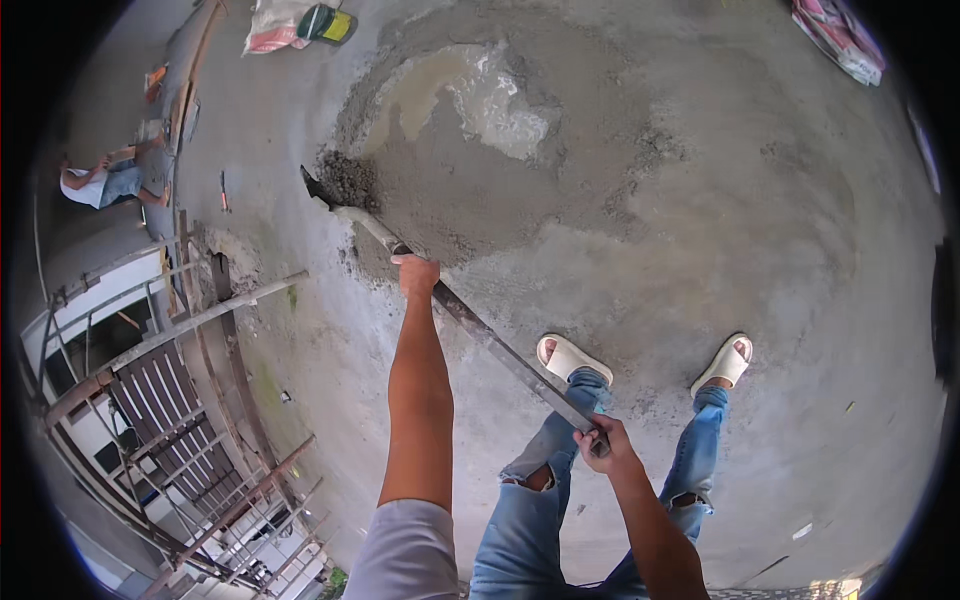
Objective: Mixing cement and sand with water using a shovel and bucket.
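A long-handled shovel (490,343) slants across the view from lower right to upper left. My left hand (415,275) is wrapped round the shaft partway down, near the pale, mortar-coated section. Closer to my body, my right hand (603,445) grips the handle's end, beside my left knee. The dark blade (317,188) is tilted at the left edge of a grey wet mortar pile (450,200), against a darker lump of mix; part of the blade is hidden. Cloudy water (415,95) and whitish cement (500,115) lie in the pile's middle.
My feet in pale slides (575,358) stand on the concrete floor. A green bucket (327,24) lies by a sack (275,22) at the top; another sack (840,40) sits far right. Left are a red-handled tool (223,192), a seated person (110,180) and a pole railing (200,320).
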`<state>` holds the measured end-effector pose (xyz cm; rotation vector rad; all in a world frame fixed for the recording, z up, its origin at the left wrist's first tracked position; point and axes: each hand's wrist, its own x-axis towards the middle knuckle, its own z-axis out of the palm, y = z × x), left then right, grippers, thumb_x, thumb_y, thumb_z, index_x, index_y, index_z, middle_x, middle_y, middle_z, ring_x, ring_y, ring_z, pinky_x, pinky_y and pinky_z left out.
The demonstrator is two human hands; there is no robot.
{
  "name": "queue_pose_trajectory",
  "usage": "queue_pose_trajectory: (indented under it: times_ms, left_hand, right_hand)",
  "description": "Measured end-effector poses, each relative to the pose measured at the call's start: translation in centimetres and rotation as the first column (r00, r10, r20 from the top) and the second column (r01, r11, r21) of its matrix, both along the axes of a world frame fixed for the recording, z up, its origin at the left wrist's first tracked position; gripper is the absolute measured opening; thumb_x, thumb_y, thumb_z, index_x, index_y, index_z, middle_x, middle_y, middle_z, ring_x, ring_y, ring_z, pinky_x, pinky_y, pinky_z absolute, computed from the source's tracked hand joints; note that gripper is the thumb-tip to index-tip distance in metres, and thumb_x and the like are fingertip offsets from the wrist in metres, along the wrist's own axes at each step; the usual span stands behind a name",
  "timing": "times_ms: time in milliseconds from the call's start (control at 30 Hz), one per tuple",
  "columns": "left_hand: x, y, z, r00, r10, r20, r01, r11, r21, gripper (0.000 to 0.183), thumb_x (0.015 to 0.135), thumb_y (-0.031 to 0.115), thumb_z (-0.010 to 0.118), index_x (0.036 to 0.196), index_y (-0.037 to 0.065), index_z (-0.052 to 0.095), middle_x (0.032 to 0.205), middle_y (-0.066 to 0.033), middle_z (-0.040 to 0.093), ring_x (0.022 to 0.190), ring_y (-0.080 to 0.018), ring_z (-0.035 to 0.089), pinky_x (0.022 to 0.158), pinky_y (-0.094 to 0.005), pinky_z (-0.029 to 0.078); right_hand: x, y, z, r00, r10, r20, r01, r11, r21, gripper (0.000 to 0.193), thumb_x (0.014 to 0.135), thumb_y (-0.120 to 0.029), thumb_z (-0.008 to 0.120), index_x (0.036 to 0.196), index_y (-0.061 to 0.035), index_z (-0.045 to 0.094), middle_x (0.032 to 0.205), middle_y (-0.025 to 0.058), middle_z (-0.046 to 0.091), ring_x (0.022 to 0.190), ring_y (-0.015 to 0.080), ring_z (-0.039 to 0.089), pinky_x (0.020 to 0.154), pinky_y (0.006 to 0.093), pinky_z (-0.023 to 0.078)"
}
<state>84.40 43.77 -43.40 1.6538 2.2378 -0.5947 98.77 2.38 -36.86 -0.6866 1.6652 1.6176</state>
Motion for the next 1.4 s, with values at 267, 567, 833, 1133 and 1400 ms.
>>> queue_pose_trajectory:
  times_ms: [267,567,833,1133,1400]
  left_hand:
    - [10.2,-5.2,7.5,0.95,-0.16,0.27,0.069,0.946,0.316,0.05,0.071,0.021,0.061,0.098,-0.007,0.029,0.083,-0.0176,0.057,0.081,-0.0296,0.059,0.073,-0.0371,0.048]
    - [28.3,-31.6,-0.3,-0.188,0.799,0.571,-0.481,0.432,-0.763,0.02,0.081,0.021,0.052,0.068,0.01,0.041,0.058,-0.0019,0.041,0.052,-0.015,0.045,0.054,-0.0324,0.046]
    - [36.1,-54.1,-0.2,-0.158,0.97,0.185,-0.284,0.135,-0.949,0.01,0.076,0.014,0.057,0.077,0.008,0.049,0.063,-0.0025,0.046,0.059,-0.0169,0.052,0.057,-0.0349,0.048]
    - [30.4,-29.3,-5.5,-0.033,0.891,0.453,-0.362,0.412,-0.837,0.011,0.075,0.013,0.051,0.068,0.007,0.046,0.057,-0.0054,0.046,0.049,-0.0171,0.049,0.049,-0.0316,0.045]
    - [25.7,-22.2,2.3,-0.457,0.819,0.348,-0.254,0.254,-0.933,0.019,0.072,0.026,0.058,0.068,0.012,0.046,0.055,0.0038,0.042,0.047,-0.0087,0.044,0.048,-0.0237,0.041]
  right_hand:
    - [12.1,-6.4,0.6,0.847,0.183,0.5,-0.282,0.95,0.131,0.021,0.079,-0.024,0.051,0.075,-0.0028,0.052,0.06,0.0127,0.055,0.038,0.0123,0.047,0.037,0.0238,0.044]
    - [24.8,-30.4,6.9,0.023,0.685,0.729,-0.124,0.725,-0.677,0.023,0.079,-0.019,0.056,0.065,-0.007,0.043,0.05,0.0016,0.044,0.034,0.0101,0.041,0.03,0.0248,0.031]
    - [26.1,-45.5,22.3,0.151,0.983,0.1,0.051,0.093,-0.994,0.035,0.074,-0.033,0.057,0.062,-0.001,0.051,0.047,0.002,0.042,0.035,0.0108,0.036,0.033,0.0264,0.03]
    - [21.3,-21.3,16.5,0.242,0.77,0.59,-0.092,0.623,-0.776,0.026,0.077,-0.021,0.053,0.059,-0.0063,0.042,0.044,0.0026,0.041,0.032,0.0104,0.037,0.031,0.0255,0.027]
    - [13.8,-19.9,17.0,-0.722,0.4,0.565,-0.161,0.697,-0.699,0.022,0.075,-0.019,0.063,0.072,-0.0026,0.048,0.067,0.0087,0.05,0.055,0.0189,0.05,0.045,0.0313,0.039]
